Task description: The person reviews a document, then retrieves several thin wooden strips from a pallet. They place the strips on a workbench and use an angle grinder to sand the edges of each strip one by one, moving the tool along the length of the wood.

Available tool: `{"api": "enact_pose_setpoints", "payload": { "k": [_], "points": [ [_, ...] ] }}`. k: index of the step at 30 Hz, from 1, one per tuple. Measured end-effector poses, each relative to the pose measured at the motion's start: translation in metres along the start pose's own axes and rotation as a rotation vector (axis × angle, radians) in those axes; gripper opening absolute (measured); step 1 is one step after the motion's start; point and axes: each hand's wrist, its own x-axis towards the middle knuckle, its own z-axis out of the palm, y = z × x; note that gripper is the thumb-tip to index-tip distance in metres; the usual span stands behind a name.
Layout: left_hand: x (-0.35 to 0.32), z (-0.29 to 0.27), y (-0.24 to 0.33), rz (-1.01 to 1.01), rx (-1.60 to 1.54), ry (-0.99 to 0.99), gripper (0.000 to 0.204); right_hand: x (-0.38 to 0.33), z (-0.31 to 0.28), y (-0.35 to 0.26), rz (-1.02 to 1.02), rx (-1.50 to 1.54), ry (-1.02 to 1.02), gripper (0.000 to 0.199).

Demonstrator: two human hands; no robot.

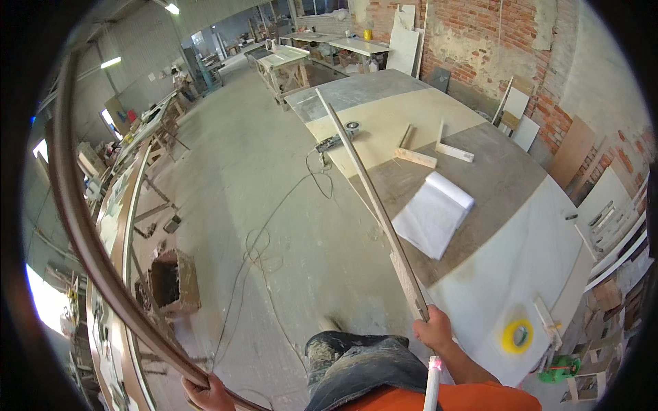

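Worktables (504, 181) and leaning boards (404, 46) show a workshop.

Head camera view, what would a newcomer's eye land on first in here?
Probably the long brown strip, bowed by the lens up the picture's left side from the left hand. Next, the thin strip in the right hand, slanting up across the big table's left edge. On that table, the bright yellow ring at lower right and the half-unrolled white sheet also stand out.
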Motion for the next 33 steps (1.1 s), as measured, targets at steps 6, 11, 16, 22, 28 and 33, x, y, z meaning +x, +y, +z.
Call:
{"api": "enact_pose_setpoints", "payload": {
  "k": [6,11,16,22,28,33],
  "points": [
    [0.14,0.223,0.006,0.091,0.027,-0.259,0.018,0.166,0.094,-0.07,0.088,0.077,0.065,0.025],
    [0.262,0.409,0.0,-0.09,-0.08,-0.593,0.022,0.258,0.137,-0.163,0.221,0.133,0.125,0.026],
    [0.354,0.564,0.038,-0.081,-0.078,-0.807,0.021,0.369,0.189,-0.221,0.238,0.144,0.263,0.03],
    [0.424,0.754,0.061,0.023,-0.017,-1.002,0.023,0.544,0.246,-0.258,0.265,0.118,0.467,0.028],
    [0.515,0.926,0.094,0.095,0.069,-1.206,0.02,0.65,0.275,-0.34,0.428,0.204,0.476,0.034],
    [0.571,1.091,0.13,0.267,0.144,-1.347,0.023,0.702,0.294,-0.424,0.581,0.253,0.555,0.038]
  ]
}}
